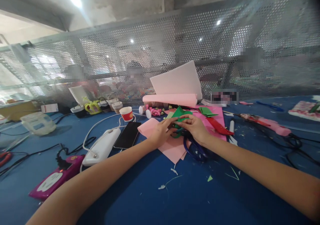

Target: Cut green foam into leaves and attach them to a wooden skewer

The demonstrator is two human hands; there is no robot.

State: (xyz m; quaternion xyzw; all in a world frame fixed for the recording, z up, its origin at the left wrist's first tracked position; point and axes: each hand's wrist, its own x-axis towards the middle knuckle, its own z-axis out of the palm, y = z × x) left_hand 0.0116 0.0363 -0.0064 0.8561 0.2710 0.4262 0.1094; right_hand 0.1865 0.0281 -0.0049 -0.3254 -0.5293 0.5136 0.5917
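Note:
My left hand [163, 131] and my right hand [196, 128] meet over the middle of the table. Fingers of both are pinched on a green sheet piece [182, 112], perhaps paper or foam. Under my right hand lie dark blue scissor handles [197, 150]; the blades are hidden. Beneath both hands spreads pale pink paper [172, 150], with part of a teal-green loop showing between them. Just beyond my right hand, folded green pieces [207, 112] and a red pointed piece [220, 126] rest on a bright pink sheet [217, 113].
A black phone [127, 135], a white power bank [102, 146] and a purple power strip [58, 178] lie on the left. Behind them stand a paper cup [126, 113] and a clear jar [38, 123]. A pink glue gun [268, 123] with its cord lies right. Pink rolled paper [170, 99] sits behind.

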